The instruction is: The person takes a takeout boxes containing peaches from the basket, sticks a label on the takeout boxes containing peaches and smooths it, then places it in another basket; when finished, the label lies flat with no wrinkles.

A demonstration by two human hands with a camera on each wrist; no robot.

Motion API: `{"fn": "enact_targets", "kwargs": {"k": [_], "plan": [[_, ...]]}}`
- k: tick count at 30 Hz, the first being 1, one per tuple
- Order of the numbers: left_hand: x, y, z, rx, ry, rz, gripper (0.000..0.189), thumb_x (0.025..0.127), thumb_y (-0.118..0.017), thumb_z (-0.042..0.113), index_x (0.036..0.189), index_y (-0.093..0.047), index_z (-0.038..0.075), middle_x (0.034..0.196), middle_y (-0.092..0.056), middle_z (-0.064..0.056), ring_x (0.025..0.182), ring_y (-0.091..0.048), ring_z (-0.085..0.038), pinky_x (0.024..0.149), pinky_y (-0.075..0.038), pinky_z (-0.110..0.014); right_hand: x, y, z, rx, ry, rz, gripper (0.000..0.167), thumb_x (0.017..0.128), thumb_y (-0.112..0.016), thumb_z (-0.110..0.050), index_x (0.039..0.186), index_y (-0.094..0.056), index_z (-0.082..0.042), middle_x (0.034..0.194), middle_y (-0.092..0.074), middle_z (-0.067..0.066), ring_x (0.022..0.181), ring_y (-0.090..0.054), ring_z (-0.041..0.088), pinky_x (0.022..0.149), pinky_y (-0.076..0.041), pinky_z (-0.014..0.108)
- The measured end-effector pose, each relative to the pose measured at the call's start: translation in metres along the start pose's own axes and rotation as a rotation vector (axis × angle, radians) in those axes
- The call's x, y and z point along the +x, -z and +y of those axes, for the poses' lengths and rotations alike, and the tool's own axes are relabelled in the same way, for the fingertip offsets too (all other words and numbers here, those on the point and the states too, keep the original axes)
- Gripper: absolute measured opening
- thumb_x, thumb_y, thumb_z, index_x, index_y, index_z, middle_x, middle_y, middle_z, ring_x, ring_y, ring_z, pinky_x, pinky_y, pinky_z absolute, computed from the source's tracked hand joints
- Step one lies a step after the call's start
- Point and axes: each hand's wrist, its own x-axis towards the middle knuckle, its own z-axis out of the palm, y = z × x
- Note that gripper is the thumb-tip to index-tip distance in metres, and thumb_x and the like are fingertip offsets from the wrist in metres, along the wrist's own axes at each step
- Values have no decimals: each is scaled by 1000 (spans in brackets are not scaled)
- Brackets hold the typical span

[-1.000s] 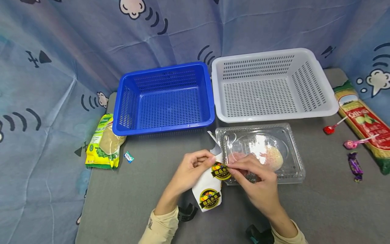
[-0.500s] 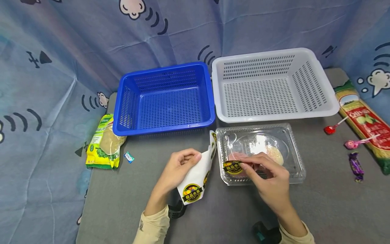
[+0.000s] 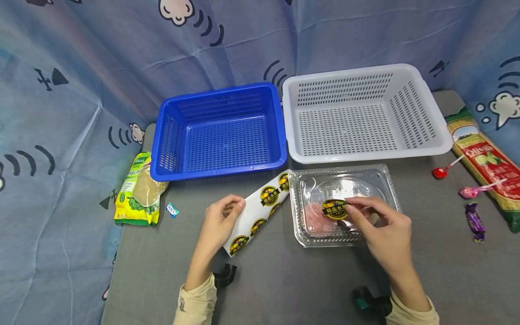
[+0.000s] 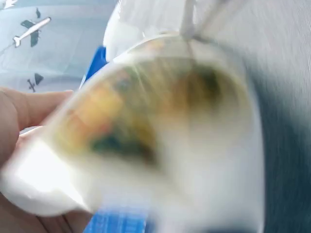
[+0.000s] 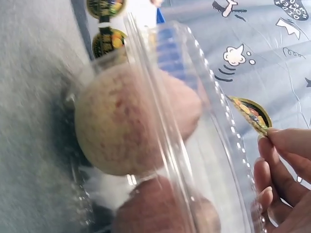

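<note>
My left hand [image 3: 217, 225] holds a white strip of stickers [image 3: 248, 217] by its upper left edge. The strip slants across the mat, its far end at the container's corner, with round black fruit labels along it. In the left wrist view the sticker strip [image 4: 214, 174] is close and blurred. Between thumb and forefinger, my right hand [image 3: 387, 234] pinches one round black-and-gold sticker [image 3: 335, 209] over a lidded clear plastic container [image 3: 296, 216]. Peach-like fruits [image 5: 119, 121] lie inside, partly hidden by my right hand in the head view.
Behind stand a blue basket [image 3: 219, 174] and a white basket [image 3: 365, 156]. A yellow food bag [image 3: 138, 194] and a small candy [image 3: 172, 209] lie left. On the right are a pasta pack [image 3: 487, 167], lollipops [image 3: 440, 173] and a purple-wrapped candy [image 3: 474, 222].
The sticker has come away from the strip in my right hand, which moved right over the container. My left hand drew the strip left and turned it so more labels show.
</note>
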Motion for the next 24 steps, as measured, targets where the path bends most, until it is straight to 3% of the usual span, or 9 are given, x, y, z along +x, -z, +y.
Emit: {"fn": "enact_targets", "kwargs": {"k": [3, 8, 12, 18, 24], "plan": [[2, 5, -6, 127, -1, 37, 13, 103, -70, 17, 103, -80, 9, 87, -79, -6, 79, -73, -18, 76, -55, -32, 3, 4, -1, -47, -29, 9, 24, 81, -76, 23, 100, -78, 9, 89, -74, -15, 73, -57, 5, 66, -44, 13], [7, 13, -18, 304, 3, 81, 15, 103, -70, 22, 104, -81, 11, 74, -71, 0, 62, -57, -10, 62, -43, -31, 4, 9, -1, -95, -49, 4, 23, 83, -77, 20, 102, -79, 8, 92, -73, -20, 73, -55, 5, 66, -43, 14], [13, 19, -29, 462, 9, 101, 16, 103, -71, 26, 105, -82, 15, 71, -67, 1, 58, -52, -17, 55, -41, -35, 5, 10, -1, -119, -39, 10, 22, 84, -78, 18, 103, -79, 7, 95, -74, -21, 74, -55, 4, 68, -44, 12], [24, 25, -41, 572, 33, 79, 15, 101, -74, 28, 105, -83, 17, 95, -81, -6, 80, -74, -36, 62, -54, -52, 6, 11, 0, -147, -61, 21, 26, 80, -82, 17, 102, -81, 3, 88, -72, -20, 75, -54, 4, 70, -43, 14], [32, 26, -47, 619, 18, 72, 16, 100, -75, 26, 105, -84, 14, 105, -81, -9, 95, -75, -41, 71, -58, -58, 7, 11, -1, -162, -109, 19, 24, 80, -85, 14, 100, -83, 1, 80, -70, -17, 73, -52, 6, 67, -41, 18]]}}
